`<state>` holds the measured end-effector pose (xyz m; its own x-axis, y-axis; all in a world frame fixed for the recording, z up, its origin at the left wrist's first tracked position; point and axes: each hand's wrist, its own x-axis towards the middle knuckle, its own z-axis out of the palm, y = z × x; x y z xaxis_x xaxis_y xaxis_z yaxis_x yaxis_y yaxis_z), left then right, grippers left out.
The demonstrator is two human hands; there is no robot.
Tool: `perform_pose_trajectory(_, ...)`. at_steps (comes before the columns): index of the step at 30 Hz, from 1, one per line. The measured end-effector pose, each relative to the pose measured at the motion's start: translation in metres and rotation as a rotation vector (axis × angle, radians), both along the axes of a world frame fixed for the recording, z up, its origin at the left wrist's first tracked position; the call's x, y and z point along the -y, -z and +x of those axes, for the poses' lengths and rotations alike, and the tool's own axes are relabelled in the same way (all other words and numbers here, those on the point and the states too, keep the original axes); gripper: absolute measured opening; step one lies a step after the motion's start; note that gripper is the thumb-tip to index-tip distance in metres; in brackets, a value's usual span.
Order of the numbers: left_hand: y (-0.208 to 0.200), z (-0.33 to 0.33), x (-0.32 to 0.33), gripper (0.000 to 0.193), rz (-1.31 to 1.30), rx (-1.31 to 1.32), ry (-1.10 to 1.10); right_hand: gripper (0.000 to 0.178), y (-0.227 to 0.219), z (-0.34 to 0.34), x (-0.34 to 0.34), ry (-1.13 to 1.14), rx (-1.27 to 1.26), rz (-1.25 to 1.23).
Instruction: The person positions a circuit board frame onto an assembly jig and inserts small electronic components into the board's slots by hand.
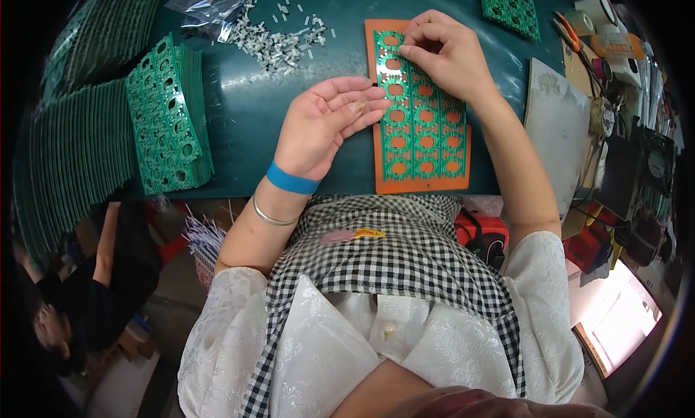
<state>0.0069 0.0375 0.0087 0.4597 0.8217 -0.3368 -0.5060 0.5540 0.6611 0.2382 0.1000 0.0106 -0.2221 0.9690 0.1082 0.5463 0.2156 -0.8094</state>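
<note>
In front of me a green circuit board panel (413, 117) with rows of ring-shaped cutouts lies on an orange backing plate (423, 184). My right hand (445, 52) is over the panel's upper part, thumb and forefinger pinched close to its top left rings. Whatever is between those fingertips is too small to make out. Beside the panel's left edge my left hand (326, 121) is turned partly palm up. Its fingers are stretched out and slightly curled, their tips near the panel, and no held thing shows clearly.
Small white parts (279, 49) lie scattered by a silvery plastic bag (206, 13) at the far left. Stacks of green panels (163, 121) stand at left; another panel (509, 5) is at far right. A grey board (554, 121) and orange-handled pliers (567, 33) lie right. Another person (94, 295) is lower left.
</note>
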Motion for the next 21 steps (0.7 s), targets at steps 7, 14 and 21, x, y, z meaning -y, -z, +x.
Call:
perform_pose_trajectory(7,-0.005,0.003,0.002,0.029,-0.031,-0.075,0.036,0.007,0.000,-0.003,0.000,-0.055,0.081,0.067)
perform_pose_trajectory(14,0.010,-0.008,-0.003,0.023,-0.056,0.050,0.165,0.007,-0.002,-0.002,0.002,-0.028,0.073,0.050)
perform_pose_trajectory(21,0.007,0.001,0.001,0.024,-0.012,-0.080,0.070,0.008,-0.004,-0.003,0.001,-0.051,0.122,0.115)
